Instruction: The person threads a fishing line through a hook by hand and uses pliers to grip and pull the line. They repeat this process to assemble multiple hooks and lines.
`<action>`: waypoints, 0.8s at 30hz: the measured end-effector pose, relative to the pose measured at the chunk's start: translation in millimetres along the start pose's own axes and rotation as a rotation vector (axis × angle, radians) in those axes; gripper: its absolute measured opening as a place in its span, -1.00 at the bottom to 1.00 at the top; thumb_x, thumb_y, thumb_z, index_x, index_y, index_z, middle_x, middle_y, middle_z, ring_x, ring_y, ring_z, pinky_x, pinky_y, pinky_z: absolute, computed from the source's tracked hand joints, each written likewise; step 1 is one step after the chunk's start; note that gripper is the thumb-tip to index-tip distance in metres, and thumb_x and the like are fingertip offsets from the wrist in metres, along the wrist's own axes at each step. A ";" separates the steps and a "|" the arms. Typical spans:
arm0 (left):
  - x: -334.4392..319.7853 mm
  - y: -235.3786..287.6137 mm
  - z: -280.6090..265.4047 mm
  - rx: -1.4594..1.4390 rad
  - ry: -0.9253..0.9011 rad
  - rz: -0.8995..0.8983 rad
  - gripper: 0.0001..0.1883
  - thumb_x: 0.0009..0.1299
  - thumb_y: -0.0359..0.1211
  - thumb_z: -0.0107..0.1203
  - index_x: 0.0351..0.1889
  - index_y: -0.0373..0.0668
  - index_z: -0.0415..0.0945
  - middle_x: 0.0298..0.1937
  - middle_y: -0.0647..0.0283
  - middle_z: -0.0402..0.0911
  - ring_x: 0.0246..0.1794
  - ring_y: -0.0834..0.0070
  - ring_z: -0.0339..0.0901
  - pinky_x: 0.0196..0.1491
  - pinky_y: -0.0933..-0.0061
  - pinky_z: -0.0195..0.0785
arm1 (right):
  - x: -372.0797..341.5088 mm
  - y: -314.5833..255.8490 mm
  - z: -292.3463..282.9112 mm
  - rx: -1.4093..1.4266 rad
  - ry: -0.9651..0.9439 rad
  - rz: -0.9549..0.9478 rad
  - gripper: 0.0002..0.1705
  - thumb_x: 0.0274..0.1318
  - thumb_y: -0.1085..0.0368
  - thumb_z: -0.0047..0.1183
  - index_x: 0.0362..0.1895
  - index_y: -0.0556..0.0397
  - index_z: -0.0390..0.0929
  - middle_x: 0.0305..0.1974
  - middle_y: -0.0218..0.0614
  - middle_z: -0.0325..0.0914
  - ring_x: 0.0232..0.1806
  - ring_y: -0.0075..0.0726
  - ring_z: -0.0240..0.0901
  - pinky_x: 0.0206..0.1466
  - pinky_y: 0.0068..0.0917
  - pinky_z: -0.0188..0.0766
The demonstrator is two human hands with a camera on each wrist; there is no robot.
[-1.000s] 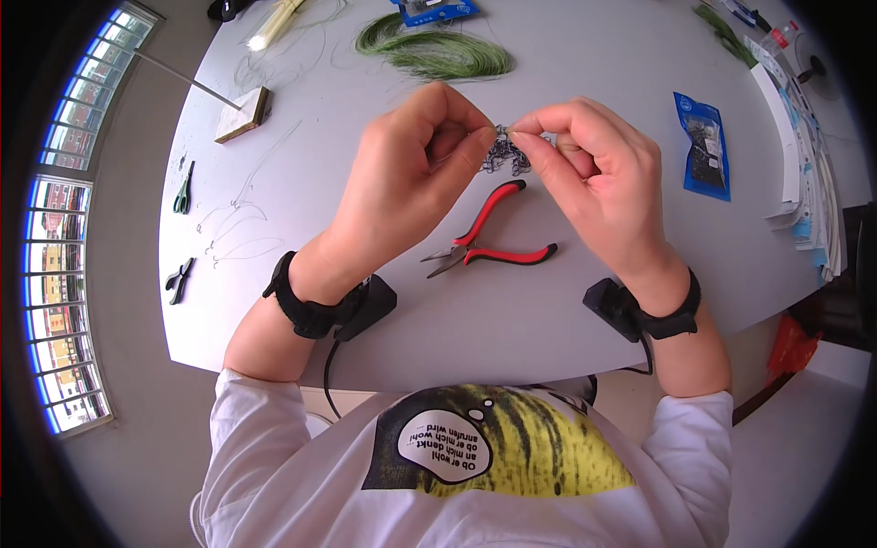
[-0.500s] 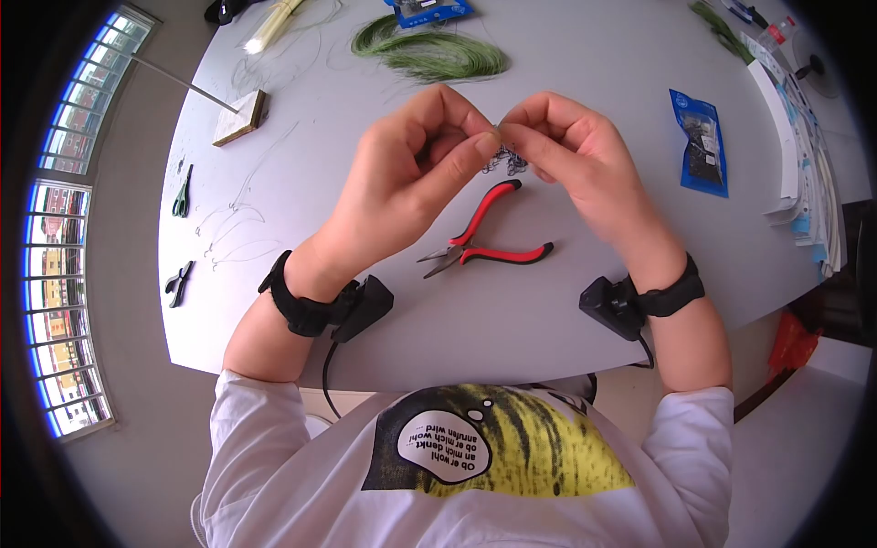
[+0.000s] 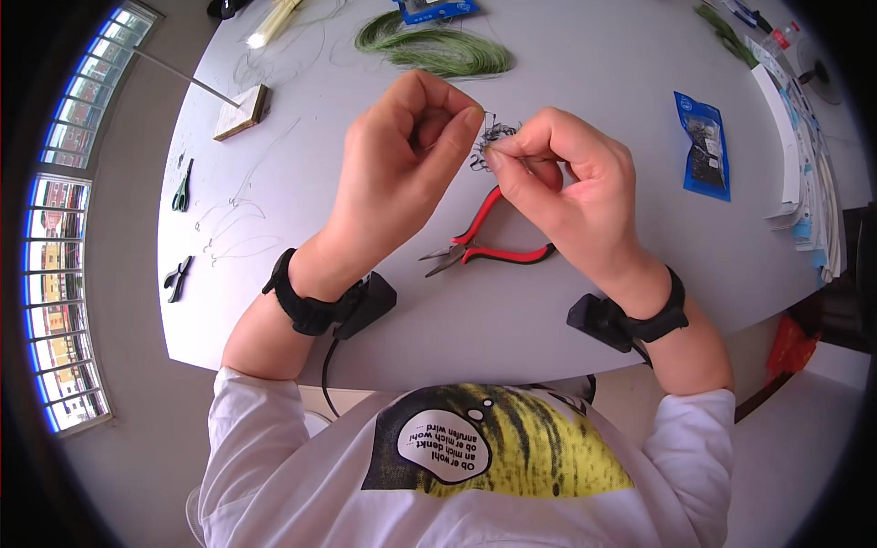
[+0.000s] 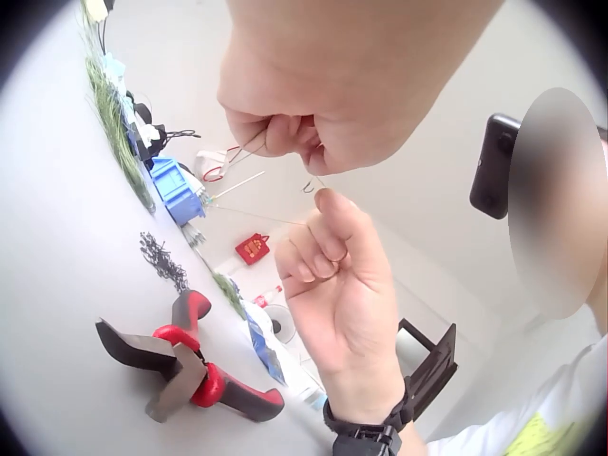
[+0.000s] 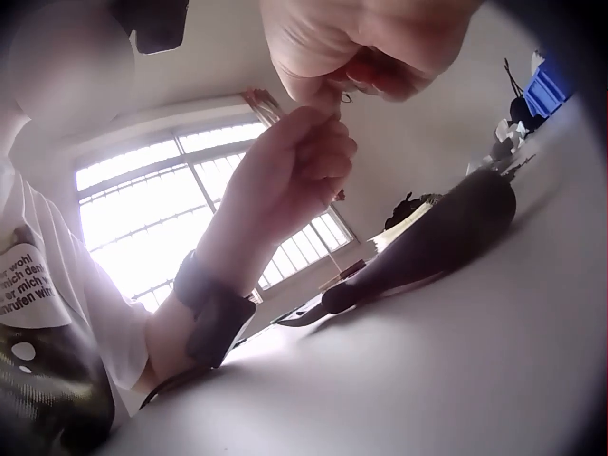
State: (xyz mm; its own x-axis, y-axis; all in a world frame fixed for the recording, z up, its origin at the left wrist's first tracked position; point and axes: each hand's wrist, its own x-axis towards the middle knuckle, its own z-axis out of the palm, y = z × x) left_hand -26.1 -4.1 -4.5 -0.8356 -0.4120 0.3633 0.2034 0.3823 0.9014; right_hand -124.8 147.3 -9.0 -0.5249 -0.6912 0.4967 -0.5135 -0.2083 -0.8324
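My left hand point(image 3: 397, 151) is raised above the table, thumb and index finger pinching a small fish hook. The hook point(image 4: 308, 187) shows as a tiny dark curve in the gap between both hands' fingertips. Just right of and below it, my right hand point(image 3: 575, 183) pinches a thin line point(image 4: 261, 215) that runs out from its fingers. Behind the fingertips lies a heap of dark fish hooks point(image 4: 163, 260), partly hidden in the head view. Pliers with red and black handles point(image 3: 475, 247) lie spread on the table beneath the hands, one handle end covered by the right hand.
A green line coil point(image 3: 434, 50) and a blue packet point(image 3: 438, 9) are at the back. Another blue packet point(image 3: 703, 146) lies right, by stacked papers point(image 3: 804, 173). Left are a block with a rod point(image 3: 242, 112), small scissors point(image 3: 183, 187), dark snips point(image 3: 178, 279) and hooks with line point(image 3: 242, 247).
The hands closed together half a second ago, then parted slightly. Now the right hand sits lower and further left, over a plier handle; the left fingertips have risen a little.
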 end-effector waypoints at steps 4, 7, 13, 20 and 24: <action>-0.2 -1.3 -0.3 0.076 0.007 0.053 -0.91 0.38 -0.49 0.14 -0.29 -0.31 0.46 -0.65 0.49 0.30 -0.59 0.79 0.13 -0.54 0.67 0.04 | 1.6 -9.9 -3.2 -0.195 0.009 -0.007 -0.90 -0.01 0.50 0.20 -0.46 0.08 0.52 -0.56 -0.45 0.50 -0.63 -0.63 0.31 -0.56 -0.62 0.21; -0.2 1.4 0.0 0.079 0.004 0.044 -0.91 0.38 -0.49 0.14 -0.29 -0.31 0.46 -0.65 0.48 0.32 -0.59 0.79 0.14 -0.54 0.67 0.05 | 2.4 -7.8 -2.0 -0.244 0.061 -0.086 -0.90 0.00 0.47 0.21 -0.45 0.07 0.53 -0.55 -0.41 0.53 -0.62 -0.50 0.37 -0.55 -0.52 0.26; -1.6 7.9 0.8 0.017 -0.016 -0.007 -0.90 0.38 -0.49 0.14 -0.29 -0.33 0.46 -0.64 0.47 0.34 -0.60 0.79 0.16 -0.54 0.67 0.07 | 5.5 -0.2 -2.6 -0.421 0.073 -0.331 -0.87 -0.04 0.44 0.24 -0.41 0.02 0.53 -0.56 -0.37 0.50 -0.54 -0.25 0.45 -0.51 -0.38 0.34; -2.8 8.0 -4.2 0.098 -0.186 -0.052 -0.90 0.38 -0.47 0.15 -0.28 -0.31 0.46 -0.63 0.50 0.28 -0.59 0.77 0.12 -0.54 0.63 0.06 | 13.1 -5.9 -19.0 -0.607 0.005 -0.524 -0.86 -0.05 0.41 0.25 -0.37 -0.03 0.54 -0.54 -0.39 0.50 -0.53 -0.28 0.45 -0.50 -0.39 0.36; -2.0 12.4 -4.1 0.079 -0.243 -0.092 -0.89 0.39 -0.45 0.15 -0.28 -0.31 0.46 -0.61 0.51 0.26 -0.57 0.76 0.11 -0.52 0.64 0.05 | 16.7 -6.7 -23.9 -0.574 -0.015 -0.499 -0.87 -0.03 0.41 0.25 -0.38 -0.01 0.55 -0.53 -0.39 0.51 -0.53 -0.28 0.46 -0.50 -0.41 0.36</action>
State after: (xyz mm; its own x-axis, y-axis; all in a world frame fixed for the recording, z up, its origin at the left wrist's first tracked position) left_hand -19.8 -1.9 7.0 -0.9487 -0.2410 0.2048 0.0884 0.4197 0.9034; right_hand -146.4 153.7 10.7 -0.1303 -0.6196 0.7740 -0.9622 -0.1092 -0.2494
